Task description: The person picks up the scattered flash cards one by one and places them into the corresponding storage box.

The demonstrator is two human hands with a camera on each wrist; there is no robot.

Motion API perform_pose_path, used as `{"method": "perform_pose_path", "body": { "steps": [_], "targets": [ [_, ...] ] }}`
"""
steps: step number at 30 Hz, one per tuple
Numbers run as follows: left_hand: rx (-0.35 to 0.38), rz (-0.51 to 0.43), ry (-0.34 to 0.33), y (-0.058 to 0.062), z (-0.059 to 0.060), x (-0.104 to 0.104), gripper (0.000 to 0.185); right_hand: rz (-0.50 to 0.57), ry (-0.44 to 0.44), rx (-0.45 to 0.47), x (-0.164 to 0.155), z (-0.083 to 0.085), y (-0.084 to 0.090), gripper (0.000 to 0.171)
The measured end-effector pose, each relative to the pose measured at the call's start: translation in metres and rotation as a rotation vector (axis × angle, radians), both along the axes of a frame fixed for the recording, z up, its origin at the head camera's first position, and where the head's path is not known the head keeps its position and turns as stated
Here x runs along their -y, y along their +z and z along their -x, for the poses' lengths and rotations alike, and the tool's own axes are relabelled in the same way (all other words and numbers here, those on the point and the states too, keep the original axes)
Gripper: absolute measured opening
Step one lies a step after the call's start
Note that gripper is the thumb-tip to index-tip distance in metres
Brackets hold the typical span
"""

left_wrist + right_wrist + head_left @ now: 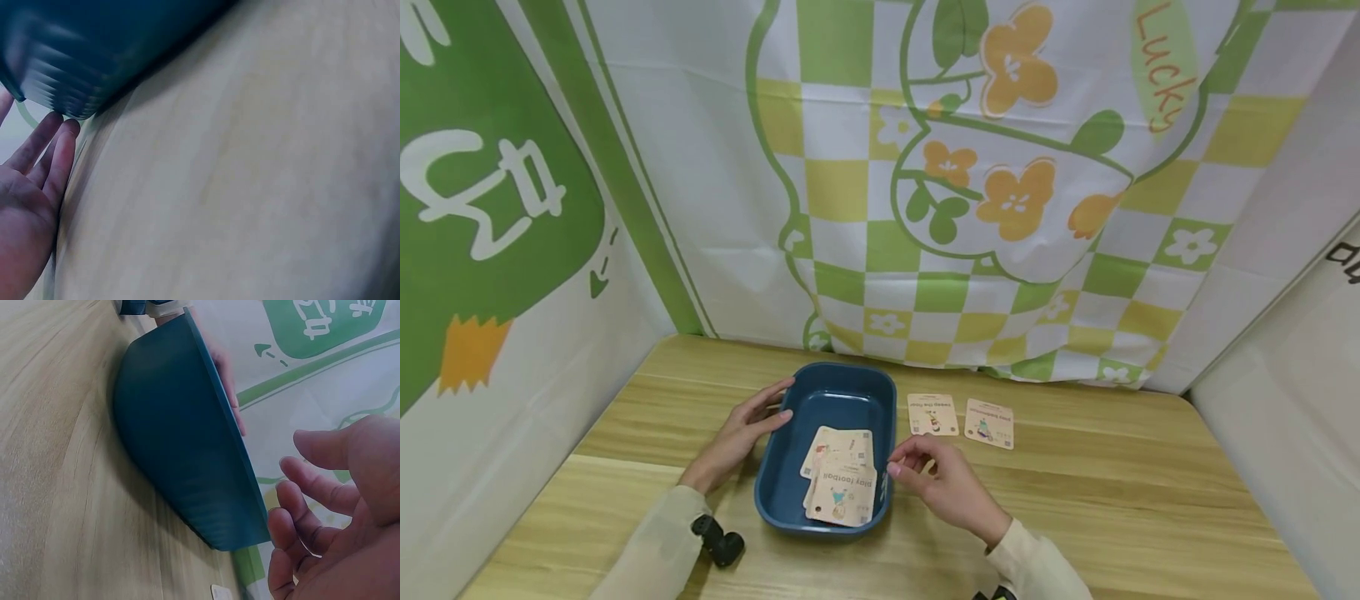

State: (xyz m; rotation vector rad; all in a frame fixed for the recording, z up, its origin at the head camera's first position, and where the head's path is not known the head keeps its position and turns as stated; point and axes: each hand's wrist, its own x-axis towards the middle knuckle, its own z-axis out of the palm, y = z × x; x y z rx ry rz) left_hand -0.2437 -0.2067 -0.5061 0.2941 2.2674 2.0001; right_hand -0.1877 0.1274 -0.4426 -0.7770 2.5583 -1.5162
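Note:
A dark blue rectangular tub (826,380) stands on the wooden table. Inside it lies a loose pile of picture cards (844,493), the top one printed "play football". My left hand (741,437) rests at the tub's left side, with extended fingers (60,159) touching the outer wall and the thumb at the rim. Just beyond the opposite long side, my right hand (943,483) hovers with loosely bent fingers. The right wrist view shows nothing between that thumb and its fingers (300,503).
Right of the tub, two more cards lie apart on the table: a "sweep the floor" card (933,415) and a second picture card (989,423). Behind the table hangs a green-and-yellow checked cloth (895,292). Printed white panels (625,275) border the sides.

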Motion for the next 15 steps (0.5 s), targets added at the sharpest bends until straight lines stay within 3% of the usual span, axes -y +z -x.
{"method": "perform_pose_path", "body": {
  "steps": [15],
  "targets": [
    [0.011,0.004,0.009,0.001,-0.001,-0.001,0.059,-0.026,-0.023,-0.016,-0.019,0.003,-0.003,0.005]
  ]
}}
